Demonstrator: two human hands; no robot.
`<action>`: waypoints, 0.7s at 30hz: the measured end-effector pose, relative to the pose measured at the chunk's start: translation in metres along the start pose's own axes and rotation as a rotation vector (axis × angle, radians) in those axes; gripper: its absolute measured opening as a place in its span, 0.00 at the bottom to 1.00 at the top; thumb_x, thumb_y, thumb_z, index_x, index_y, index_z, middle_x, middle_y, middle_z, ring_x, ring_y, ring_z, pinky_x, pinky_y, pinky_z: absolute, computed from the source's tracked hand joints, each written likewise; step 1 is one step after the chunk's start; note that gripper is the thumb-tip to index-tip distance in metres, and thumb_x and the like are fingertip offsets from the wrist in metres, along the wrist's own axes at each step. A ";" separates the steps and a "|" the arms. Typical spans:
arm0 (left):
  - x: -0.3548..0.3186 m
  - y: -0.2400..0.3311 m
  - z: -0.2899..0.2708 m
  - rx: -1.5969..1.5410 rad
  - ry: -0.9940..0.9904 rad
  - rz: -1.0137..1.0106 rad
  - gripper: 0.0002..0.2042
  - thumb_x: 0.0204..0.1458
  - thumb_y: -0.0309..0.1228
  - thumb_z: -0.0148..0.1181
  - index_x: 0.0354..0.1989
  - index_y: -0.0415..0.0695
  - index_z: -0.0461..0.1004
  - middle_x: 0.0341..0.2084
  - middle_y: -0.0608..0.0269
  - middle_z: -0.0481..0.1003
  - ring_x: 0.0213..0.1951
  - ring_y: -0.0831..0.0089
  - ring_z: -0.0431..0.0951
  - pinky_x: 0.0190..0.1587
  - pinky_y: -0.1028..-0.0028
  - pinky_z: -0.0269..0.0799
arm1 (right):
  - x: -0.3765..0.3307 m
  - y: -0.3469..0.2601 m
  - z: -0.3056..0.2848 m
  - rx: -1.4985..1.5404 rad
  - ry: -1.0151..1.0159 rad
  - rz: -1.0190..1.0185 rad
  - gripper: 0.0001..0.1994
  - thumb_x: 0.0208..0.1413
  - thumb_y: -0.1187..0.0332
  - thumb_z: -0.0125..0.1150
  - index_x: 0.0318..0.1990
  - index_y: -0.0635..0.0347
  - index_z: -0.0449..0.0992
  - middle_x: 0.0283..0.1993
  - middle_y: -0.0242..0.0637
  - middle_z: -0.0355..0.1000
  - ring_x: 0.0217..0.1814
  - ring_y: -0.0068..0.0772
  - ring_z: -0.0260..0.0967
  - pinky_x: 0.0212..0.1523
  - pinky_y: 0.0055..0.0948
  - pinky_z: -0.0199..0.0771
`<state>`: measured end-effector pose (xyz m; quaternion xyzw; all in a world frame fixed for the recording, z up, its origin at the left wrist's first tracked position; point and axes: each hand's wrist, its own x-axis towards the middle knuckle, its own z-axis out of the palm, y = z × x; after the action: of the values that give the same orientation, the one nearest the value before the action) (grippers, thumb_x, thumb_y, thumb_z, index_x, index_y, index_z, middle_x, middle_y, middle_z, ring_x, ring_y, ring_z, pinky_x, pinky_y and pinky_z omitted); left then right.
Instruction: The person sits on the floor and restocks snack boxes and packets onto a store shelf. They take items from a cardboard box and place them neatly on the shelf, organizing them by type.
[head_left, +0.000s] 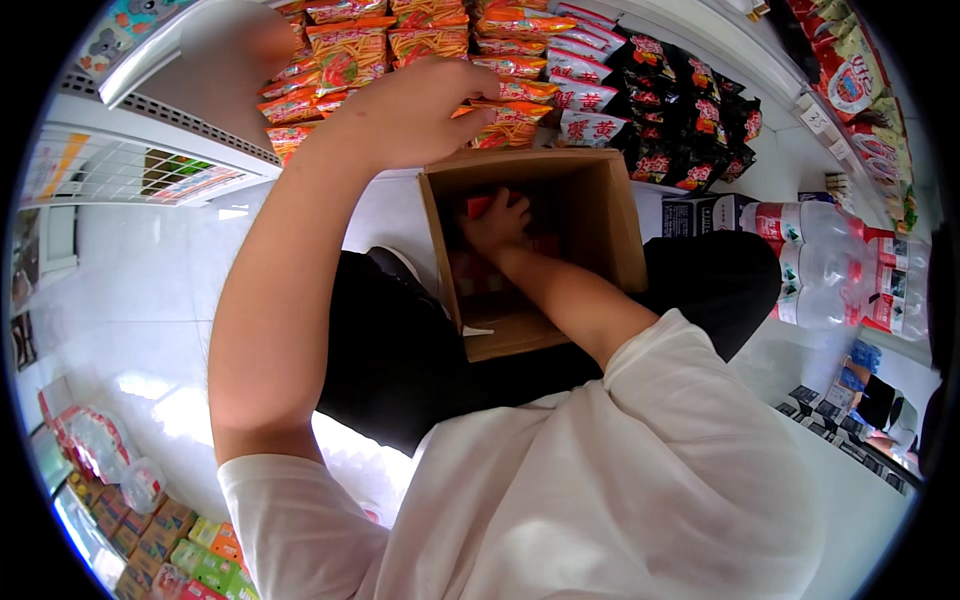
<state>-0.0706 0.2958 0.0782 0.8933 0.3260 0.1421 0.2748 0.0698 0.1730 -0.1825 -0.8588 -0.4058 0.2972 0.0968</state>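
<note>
An open brown cardboard box (pixel 610 230) stands between my legs, with several red items (pixel 490 275) dim at its bottom. My right hand (pixel 498 225) is down inside it, fingers curled round a small red pack (pixel 479 206); its exact kind is too dark to tell. Beyond the box's far left corner hovers my left hand (pixel 425 110), thumb and fingers apart, nothing seen between them. Closest to it are orange snack bags (pixel 347 55) stacked in rows on the low shelf. Whether its fingertips touch a bag, I cannot tell.
Right of the orange bags lie white-and-red bags (pixel 582 95) and black snack bags (pixel 680 110). Wrapped large bottles (pixel 825 265) stand at my right. A white wire rack (pixel 130 165) is at the left. Stacked cartons (pixel 150 540) fill the lower left corner.
</note>
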 end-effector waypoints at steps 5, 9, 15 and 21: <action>-0.001 0.012 -0.004 0.004 -0.028 -0.096 0.16 0.62 0.32 0.60 0.54 0.36 0.78 0.46 0.47 0.81 0.46 0.54 0.85 0.49 0.59 0.80 | 0.025 0.020 0.021 0.030 -0.064 -0.115 0.54 0.41 0.39 0.78 0.71 0.55 0.55 0.69 0.60 0.58 0.71 0.65 0.59 0.68 0.58 0.65; 0.005 0.004 -0.001 0.066 -0.014 -0.005 0.17 0.60 0.32 0.60 0.55 0.37 0.78 0.48 0.47 0.81 0.49 0.52 0.83 0.52 0.59 0.79 | 0.069 0.076 0.045 0.260 -0.194 -0.210 0.54 0.43 0.43 0.78 0.72 0.62 0.56 0.68 0.60 0.66 0.71 0.54 0.65 0.71 0.47 0.65; 0.007 0.018 -0.010 0.084 -0.049 -0.024 0.17 0.59 0.32 0.61 0.55 0.40 0.79 0.50 0.48 0.81 0.51 0.51 0.81 0.54 0.58 0.77 | 0.104 0.090 0.044 0.275 -0.580 -0.352 0.41 0.54 0.50 0.71 0.72 0.60 0.66 0.69 0.48 0.70 0.68 0.46 0.71 0.66 0.42 0.71; 0.019 0.029 -0.006 0.059 0.120 0.069 0.11 0.59 0.32 0.61 0.46 0.40 0.81 0.42 0.51 0.82 0.43 0.52 0.83 0.46 0.58 0.79 | 0.129 0.076 0.018 -0.345 -0.655 -0.608 0.29 0.55 0.49 0.68 0.59 0.59 0.80 0.57 0.54 0.79 0.59 0.49 0.77 0.62 0.42 0.74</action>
<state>-0.0438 0.2922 0.1015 0.9016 0.3148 0.1953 0.2234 0.1716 0.2193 -0.2839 -0.5658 -0.6913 0.4386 -0.0977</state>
